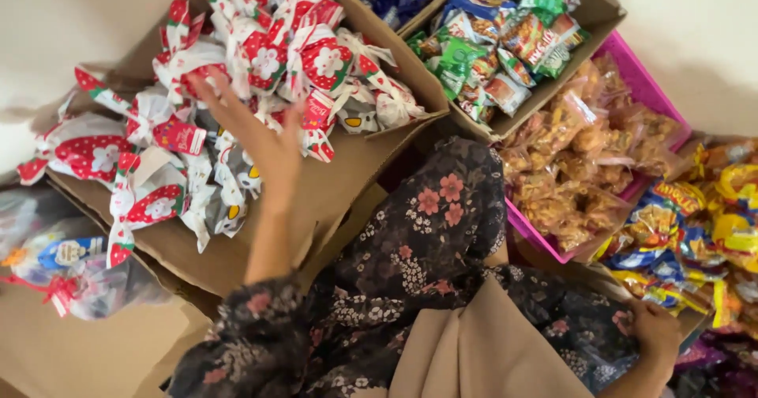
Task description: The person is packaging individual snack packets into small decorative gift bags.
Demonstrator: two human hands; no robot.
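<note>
So the person was sitting among a bunch of boxes, in dark floral clothing (426,248) with a tan cloth (482,351) across the lap. The left hand (253,129) was stretched way out over the big flat cardboard box (332,185) on the left, fingers spread and loose, not gripping anything. It hovered right at the heap of red-and-white gift bags (276,50), the little ones with polka dots, white flowers and twisted tops. Couldn't tell whether the fingertips were actually touching a bag or just above it, since that part was a bit blurry. Those bags filled the far end of the box and spilled toward its left edge, and a few grey cartoon-print packets (229,200) lay mixed in just beside the wrist.

The right hand (655,327) was down low at the right, well apart from the other one, resting by the edge of a pile of yellow and blue snack packets (703,232). It looked relaxed and empty, though I couldn't see the fingers well.

Other stuff around: a pink crate (632,74) full of clear bags of orange fried snacks, a second cardboard box (553,82) behind it with mixed green and blue packets, and a few finished clear parcels with a red ribbon (59,291) at the far left.
</note>
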